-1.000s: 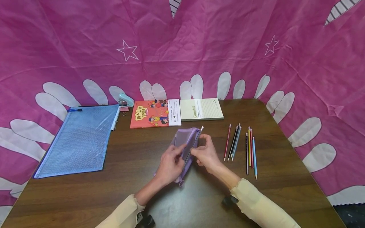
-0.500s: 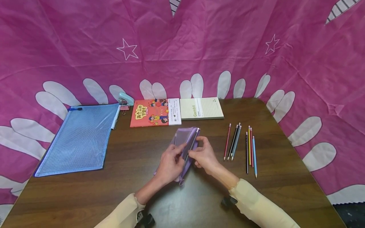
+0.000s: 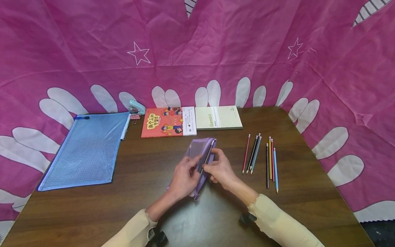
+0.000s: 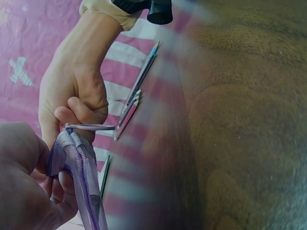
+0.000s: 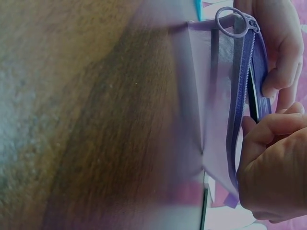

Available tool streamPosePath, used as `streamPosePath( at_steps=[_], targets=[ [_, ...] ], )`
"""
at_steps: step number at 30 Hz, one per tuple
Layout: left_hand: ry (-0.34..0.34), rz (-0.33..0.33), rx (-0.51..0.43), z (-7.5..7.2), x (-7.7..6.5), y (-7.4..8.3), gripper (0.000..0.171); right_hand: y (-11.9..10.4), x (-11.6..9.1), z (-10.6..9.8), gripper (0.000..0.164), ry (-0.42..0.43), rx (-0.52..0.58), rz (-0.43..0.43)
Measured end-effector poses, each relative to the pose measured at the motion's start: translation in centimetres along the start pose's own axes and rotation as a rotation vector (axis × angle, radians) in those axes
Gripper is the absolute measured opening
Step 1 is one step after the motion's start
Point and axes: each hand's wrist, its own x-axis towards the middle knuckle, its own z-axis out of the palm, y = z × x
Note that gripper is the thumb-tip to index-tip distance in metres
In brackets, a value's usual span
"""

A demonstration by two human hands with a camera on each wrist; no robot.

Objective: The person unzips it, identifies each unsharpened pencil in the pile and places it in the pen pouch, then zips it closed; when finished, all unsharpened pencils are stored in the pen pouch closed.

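A purple mesh zip pencil case (image 3: 202, 144) is held at a slant over the middle of the table, its zip side open. My left hand (image 3: 185, 176) grips the case by its near left side. At the opening, my right hand (image 3: 220, 169) pinches a dark pencil (image 3: 208, 153) that lies lengthwise inside the case. The right wrist view shows the dark pencil (image 5: 252, 91) between the zip edges, with the right fingertips on its lower part. A ring pull (image 5: 232, 22) hangs at the zip's end. Another pencil (image 3: 189, 151) shows through the mesh.
Right of the hands lie two groups of pencils, one near a red pencil (image 3: 246, 154), the other near a light blue pencil (image 3: 276, 171). A red book (image 3: 163, 123), a notebook (image 3: 225, 118) and a mint stapler (image 3: 137, 107) sit behind. A blue mesh folder (image 3: 86, 154) lies left.
The pencil has slid down into the pencil case; its end stuck out past the top before and now lies within. The right hand moved slightly toward the case; the left stayed put.
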Motion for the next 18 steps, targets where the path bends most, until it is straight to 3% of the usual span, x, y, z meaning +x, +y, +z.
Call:
streamPosePath(
  at_steps=[18],
  targets=[
    [0.032,0.052,0.001,0.03,0.02,-0.20,0.055,-0.22,-0.26,0.01,0.063,0.000,-0.038,-0.046]
  ],
)
